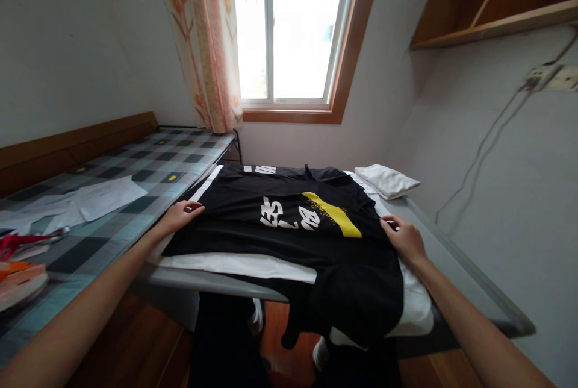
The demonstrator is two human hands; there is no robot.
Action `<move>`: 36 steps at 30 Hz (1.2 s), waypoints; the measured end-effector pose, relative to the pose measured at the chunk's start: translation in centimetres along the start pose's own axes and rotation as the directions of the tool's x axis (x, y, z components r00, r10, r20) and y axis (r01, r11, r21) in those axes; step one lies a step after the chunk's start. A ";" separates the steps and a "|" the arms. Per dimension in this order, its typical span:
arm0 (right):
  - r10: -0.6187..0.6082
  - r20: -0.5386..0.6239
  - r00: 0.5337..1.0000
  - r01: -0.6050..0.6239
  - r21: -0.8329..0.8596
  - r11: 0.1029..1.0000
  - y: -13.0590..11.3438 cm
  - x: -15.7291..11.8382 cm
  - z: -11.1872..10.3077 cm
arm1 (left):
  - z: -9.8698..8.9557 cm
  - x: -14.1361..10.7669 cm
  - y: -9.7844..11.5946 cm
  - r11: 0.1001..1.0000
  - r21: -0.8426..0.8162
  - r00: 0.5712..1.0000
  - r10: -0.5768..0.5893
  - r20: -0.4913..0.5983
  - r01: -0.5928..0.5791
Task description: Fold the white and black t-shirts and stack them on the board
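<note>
A black shirt point(253, 234) with white characters and a yellow stripe lies spread over a grey table point(198, 281). White cloth point(239, 264) shows beneath it along the front and right edges. One black sleeve hangs over the table's front edge. At the shirt's left edge, my left hand point(184, 214) pinches the black fabric between thumb and fingers. On the opposite side, my right hand point(404, 237) holds the shirt's right edge in a similar pinch.
A folded white cloth point(387, 181) rests at the table's back right. Left of the table, a checked bed point(112, 165) bears papers point(106, 198), red-handled scissors point(27, 243) and an orange object point(20, 282). A window and curtain are behind; a wooden shelf point(497, 29) hangs upper right.
</note>
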State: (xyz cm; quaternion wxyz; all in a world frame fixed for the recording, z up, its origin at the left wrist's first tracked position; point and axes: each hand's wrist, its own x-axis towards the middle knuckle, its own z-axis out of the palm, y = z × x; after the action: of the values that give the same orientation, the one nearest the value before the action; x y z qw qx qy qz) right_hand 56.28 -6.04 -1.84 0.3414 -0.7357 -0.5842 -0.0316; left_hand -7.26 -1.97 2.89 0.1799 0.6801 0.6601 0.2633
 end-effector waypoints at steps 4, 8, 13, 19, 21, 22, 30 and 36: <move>-0.001 0.009 1.000 0.001 0.005 1.000 -0.1 -0.2 -0.1 | 0.5 2.3 0.5 0.992 -0.019 0.992 -0.123 0.019 0.124; 0.008 0.017 1.000 -0.008 0.005 1.000 -0.2 -0.2 -0.1 | 1.2 4.9 1.0 0.979 0.098 0.983 -0.182 0.011 0.180; -0.015 0.002 1.000 0.015 0.006 1.000 -0.1 -0.3 -0.1 | 2.3 6.7 1.2 0.964 0.190 0.983 -0.186 -0.005 0.183; -0.027 -0.001 1.000 0.027 0.006 1.000 -0.2 -0.4 -0.2 | 2.8 6.8 0.7 0.970 0.225 0.992 -0.068 -0.106 0.091; -0.018 0.009 1.000 0.018 0.004 1.000 -0.3 -0.3 -0.2 | 2.7 6.8 0.6 0.962 0.248 0.992 -0.102 -0.073 0.117; -0.011 0.016 1.000 0.011 0.003 1.000 -0.3 -0.3 -0.2 | 2.7 6.8 0.6 0.955 0.264 0.990 -0.125 -0.060 0.137; 0.003 0.031 1.000 -0.003 -0.001 1.000 -0.6 -0.5 -0.3 | 4.2 8.6 3.4 0.841 0.539 0.998 0.002 0.058 -0.033; -0.002 0.046 0.999 0.002 -0.005 1.000 -0.8 -0.7 -0.5 | 4.6 10.9 4.6 0.839 0.540 0.989 -0.021 0.148 -0.062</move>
State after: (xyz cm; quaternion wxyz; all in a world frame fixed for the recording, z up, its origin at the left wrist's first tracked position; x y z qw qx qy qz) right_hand 55.53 -6.84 -1.35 0.3261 -0.7364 -0.5925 -0.0165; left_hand -0.99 9.06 3.27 0.0252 0.7278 0.6851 0.0163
